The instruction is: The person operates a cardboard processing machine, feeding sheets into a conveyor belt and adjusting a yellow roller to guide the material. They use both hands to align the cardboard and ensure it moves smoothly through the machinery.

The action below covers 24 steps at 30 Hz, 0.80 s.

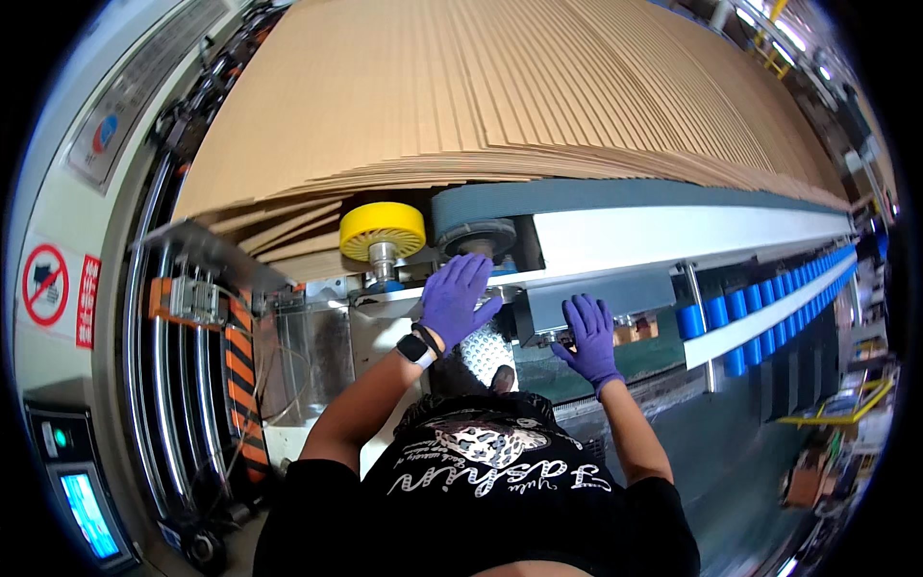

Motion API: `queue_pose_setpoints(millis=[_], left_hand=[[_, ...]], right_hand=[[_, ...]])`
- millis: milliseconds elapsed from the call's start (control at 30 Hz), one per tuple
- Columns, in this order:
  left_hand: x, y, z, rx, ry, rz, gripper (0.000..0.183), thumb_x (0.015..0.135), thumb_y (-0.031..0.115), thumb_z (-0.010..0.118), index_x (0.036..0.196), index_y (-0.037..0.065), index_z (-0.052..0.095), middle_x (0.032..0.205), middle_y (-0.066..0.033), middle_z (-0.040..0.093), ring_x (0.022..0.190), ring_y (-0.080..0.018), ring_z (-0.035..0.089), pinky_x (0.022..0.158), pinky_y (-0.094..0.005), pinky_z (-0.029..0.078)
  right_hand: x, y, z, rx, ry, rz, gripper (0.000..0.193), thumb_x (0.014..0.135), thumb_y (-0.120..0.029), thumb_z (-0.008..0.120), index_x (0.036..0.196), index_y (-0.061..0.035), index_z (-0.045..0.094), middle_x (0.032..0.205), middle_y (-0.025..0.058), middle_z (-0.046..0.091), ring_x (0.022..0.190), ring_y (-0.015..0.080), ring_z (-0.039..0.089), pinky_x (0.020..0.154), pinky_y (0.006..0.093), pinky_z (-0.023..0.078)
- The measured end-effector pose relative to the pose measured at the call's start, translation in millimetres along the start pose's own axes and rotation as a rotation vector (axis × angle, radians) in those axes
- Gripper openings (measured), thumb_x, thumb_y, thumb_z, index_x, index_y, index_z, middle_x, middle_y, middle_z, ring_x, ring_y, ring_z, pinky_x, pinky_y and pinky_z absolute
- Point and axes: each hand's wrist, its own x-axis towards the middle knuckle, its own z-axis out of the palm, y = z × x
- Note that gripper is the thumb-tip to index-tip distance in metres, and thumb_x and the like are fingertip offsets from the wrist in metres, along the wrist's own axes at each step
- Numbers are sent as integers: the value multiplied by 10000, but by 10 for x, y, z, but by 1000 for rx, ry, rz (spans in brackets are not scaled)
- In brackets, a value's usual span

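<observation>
My left hand [456, 300], in a purple glove with a watch at the wrist, has its fingers stretched out at the edge of a metal frame, just below a dark pulley [478, 234]. Whether the fingertips touch the frame I cannot tell. Farther right, my right hand [590, 338], gloved the same way, lies with fingers spread against or just over a grey metal box [630, 291]. Neither hand holds anything visible. Beyond them a long row of overlapping brown cardboard sheets [423, 87] leans above a dark grey belt [615, 195].
A yellow ribbed wheel [383, 229] sits left of the pulley. Metal rollers [165, 385] and a black-and-orange striped guard [244, 394] stand at the left, near a lit screen [88, 514]. A white rail [673, 233] and blue rollers [736, 306] run off rightward.
</observation>
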Motion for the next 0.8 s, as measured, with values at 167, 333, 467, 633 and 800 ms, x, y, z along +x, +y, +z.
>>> queue_pose_setpoints(millis=[167, 333, 467, 633, 800], left_hand=[[-32, 104, 27, -26, 79, -119, 609, 890, 432, 656, 1353, 47, 560, 1309, -159, 613, 1263, -322, 554, 1118, -462, 385], [-50, 159, 92, -22, 125, -169, 605, 876, 437, 661, 1326, 41, 580, 1308, -153, 615, 1275, -313, 546, 1135, -457, 365], [-85, 158, 101, -30, 161, -184, 598, 876, 424, 663, 1326, 38, 579, 1327, -159, 607, 1274, -315, 549, 1129, -461, 378], [-135, 145, 160, 32, 185, -109, 630, 894, 403, 632, 1376, 10, 535, 1373, -184, 576, 1310, -328, 522, 1170, -477, 340], [-193, 112, 154, 30, 189, -86, 633, 905, 411, 612, 1393, 19, 517, 1428, -183, 530, 1348, -325, 486, 1188, -489, 310]], right_hand=[[0, -10, 154, -65, 48, 51, 918, 728, -389, 808, 1510, -131, 402, 1523, 159, 411, 1437, 373, 350, 1202, 600, 205], [-16, -59, 160, -67, 65, 69, 923, 732, -409, 779, 1520, -125, 392, 1537, 160, 398, 1451, 379, 322, 1212, 613, 166], [-14, -46, 203, -86, 66, 45, 936, 728, -395, 764, 1517, -73, 378, 1533, 173, 404, 1462, 398, 304, 1215, 614, 140], [-59, -17, 238, -129, 60, 33, 989, 695, -384, 811, 1519, -71, 363, 1541, 170, 380, 1475, 397, 266, 1216, 629, 130], [-46, -72, 223, -167, 53, 21, 1017, 690, -392, 817, 1526, -69, 335, 1537, 191, 370, 1469, 395, 274, 1223, 616, 135]])
